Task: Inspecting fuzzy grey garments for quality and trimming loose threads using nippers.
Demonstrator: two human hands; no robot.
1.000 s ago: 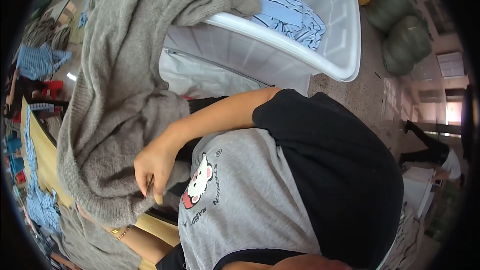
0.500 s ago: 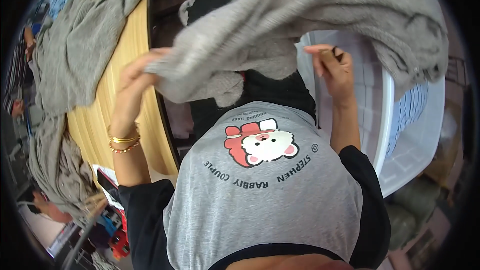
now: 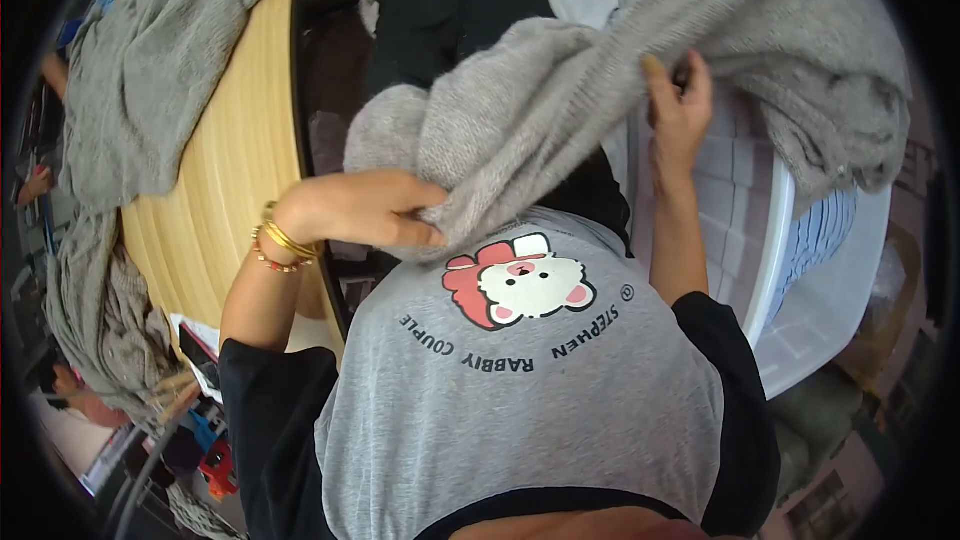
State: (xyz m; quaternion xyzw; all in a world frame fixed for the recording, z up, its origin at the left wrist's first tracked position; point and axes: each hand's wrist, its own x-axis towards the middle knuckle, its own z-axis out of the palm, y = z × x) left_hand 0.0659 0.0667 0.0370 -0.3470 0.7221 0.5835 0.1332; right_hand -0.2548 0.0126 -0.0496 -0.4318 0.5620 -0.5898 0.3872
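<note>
A fuzzy grey knit garment (image 3: 520,110) stretches across my lap and on over the white plastic bin at the right. Near my waist, my left hand (image 3: 370,208), with gold and beaded bracelets at its wrist, is closed on a gathered end of the knit. My right hand (image 3: 682,120) is at the garment's lower edge above the bin, its fingertips against the fabric and something dark around one finger. Part of its grip is hidden by the folds.
At the left, a wooden table (image 3: 225,140) bears another grey knit garment (image 3: 140,110) and a heap of grey knitwear (image 3: 110,330). Blue striped cloth (image 3: 815,240) lies in the white bin (image 3: 770,270). Another person's hand (image 3: 38,185) shows at the far left.
My left hand has come down and right, toward my waist, with the garment's end. My right hand has moved up slightly and now meets the fabric. The knit has spread over my lap.
</note>
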